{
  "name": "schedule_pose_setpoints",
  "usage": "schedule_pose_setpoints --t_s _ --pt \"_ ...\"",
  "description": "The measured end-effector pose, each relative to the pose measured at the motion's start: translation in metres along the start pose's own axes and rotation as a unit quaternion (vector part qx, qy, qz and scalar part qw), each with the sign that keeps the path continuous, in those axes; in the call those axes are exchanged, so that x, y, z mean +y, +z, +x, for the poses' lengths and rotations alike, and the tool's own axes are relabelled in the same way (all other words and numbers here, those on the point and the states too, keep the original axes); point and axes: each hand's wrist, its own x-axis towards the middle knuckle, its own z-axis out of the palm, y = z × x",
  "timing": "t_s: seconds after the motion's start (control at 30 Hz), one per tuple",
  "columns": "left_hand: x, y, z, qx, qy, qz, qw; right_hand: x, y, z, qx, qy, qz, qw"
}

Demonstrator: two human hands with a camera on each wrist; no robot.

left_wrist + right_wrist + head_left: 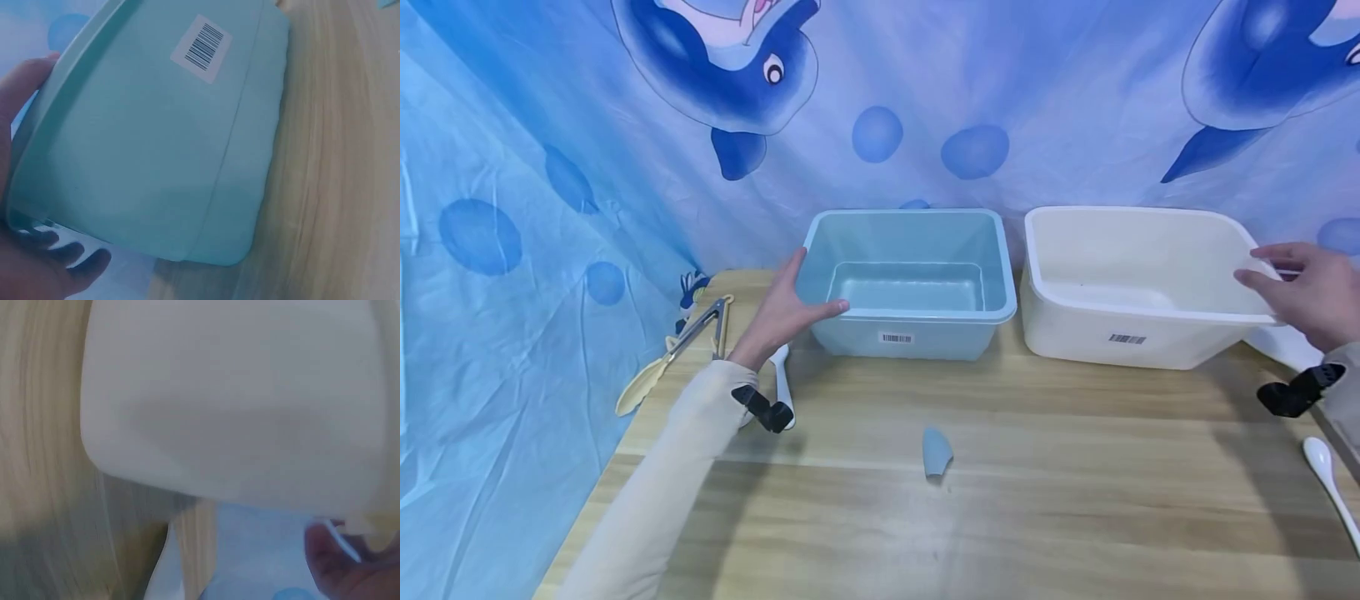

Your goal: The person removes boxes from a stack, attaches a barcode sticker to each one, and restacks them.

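Note:
My left hand (784,310) holds the left end of a light blue plastic bin (901,337). Its thumb lies over the front rim; in the left wrist view the other fingers (87,270) are under the rim at the end wall. A white plastic bin (1105,337) stands to the right, its right rim gripped by my right hand (1315,287), thumb on the inner side. Between the right fingers (325,556) a thin white strip shows in the right wrist view; I cannot tell whether it belongs to the bin. Both bins look empty inside.
On the wooden table lie a small grey-blue piece (936,452), a white spoon (783,387) by my left wrist and another spoon (1330,487) at the right edge. Tongs (677,346) rest at the left edge. A whale-printed blue curtain (917,75) hangs behind the bins.

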Motion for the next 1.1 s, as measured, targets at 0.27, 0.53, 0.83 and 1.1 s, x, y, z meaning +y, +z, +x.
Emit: schedule_pose_setpoints --t_s 0.27,0.53,0.83,1.1 --pt "-0.008 0.004 -0.002 -0.008 -0.001 -0.037 0.9993 0.013 0.002 0.009 -0.007 0.008 0.005 0.9999" --pt "-0.01 0.002 -0.005 -0.009 -0.009 -0.021 0.9997 0.08 0.015 0.038 -0.064 0.02 0.21 0.9755" --pt "-0.01 0.007 -0.002 -0.005 -0.007 -0.022 0.9997 0.121 0.025 0.063 -0.037 0.03 0.321 0.9458" --pt "-0.012 0.008 -0.003 -0.004 -0.003 -0.024 0.9997 0.053 -0.003 0.014 -0.064 0.018 0.562 0.8242"
